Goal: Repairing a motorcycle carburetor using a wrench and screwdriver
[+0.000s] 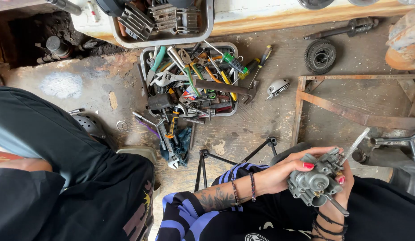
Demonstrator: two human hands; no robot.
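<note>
- Carburetor (315, 180), a small grey metal casting with brass fittings, sits clamped between both hands above the person's lap, well clear of the floor.
- Left hand (285, 172) wraps over its top and near side, fingers curled shut on the body, thumb across the upper edge.
- Right hand (346, 185) cups it from the far side and beneath, also closed on the casting; most of that hand is hidden behind the part.
- A thin silver rod (355, 143) sticks up and away from the right hand's fingertips; whether it is a separate tool or part of the assembly cannot be told.
- Ahead of the left hand, well apart on the worn wooden floor (261, 120), stands a grey tray (144, 62) heaped with screwdrivers, wrenches and a hammer (223, 86), with more tools spilling out beside it.
- A toothed gear (320, 56) lies further out ahead of the right hand, near a rusty metal frame (350, 114).
- Risk, as a judgement: the casting is held in mid-air with no rest, so a slip in grip could drop it on the hard floor and bend a fitting or the rod.
- Any small screw or jet coming loose would likely fall into dark clothing or floor cracks and be hard to find.
</note>
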